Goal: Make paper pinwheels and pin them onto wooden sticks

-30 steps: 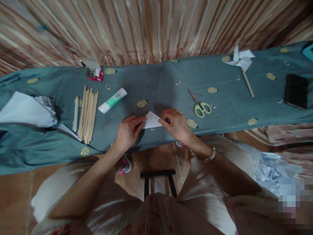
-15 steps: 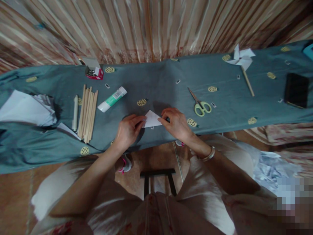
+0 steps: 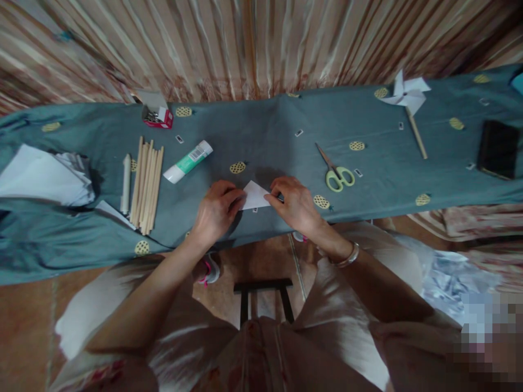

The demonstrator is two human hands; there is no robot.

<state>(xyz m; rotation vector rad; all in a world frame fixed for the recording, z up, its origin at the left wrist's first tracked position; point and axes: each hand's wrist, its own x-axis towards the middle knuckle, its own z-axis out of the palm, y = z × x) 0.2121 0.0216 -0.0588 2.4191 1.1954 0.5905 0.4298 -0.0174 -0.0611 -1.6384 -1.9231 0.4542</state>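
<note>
A small white piece of paper (image 3: 254, 196), folded to a triangle with its point facing away from me, is held just over the cloth near the table's front edge. My left hand (image 3: 218, 208) pinches its left corner between thumb and fingers. At the right corner, my right hand (image 3: 295, 202) grips the paper in the same way. Green-handled scissors (image 3: 335, 173) lie to the right of my right hand, blades pointing away. Beyond my left hand lies a white and green glue stick (image 3: 188, 161).
Wooden sticks (image 3: 147, 185) lie beside a white tube-like stick (image 3: 126, 184) at left, near stacked white paper (image 3: 44, 177). A red box (image 3: 158, 116) of small metal pieces stands behind. At right are a paper pinwheel (image 3: 406, 93) and a black phone (image 3: 497, 149).
My left hand's fingers have shifted slightly on the left corner of the paper. The view has tilted a little; both hands still hold the triangle.
</note>
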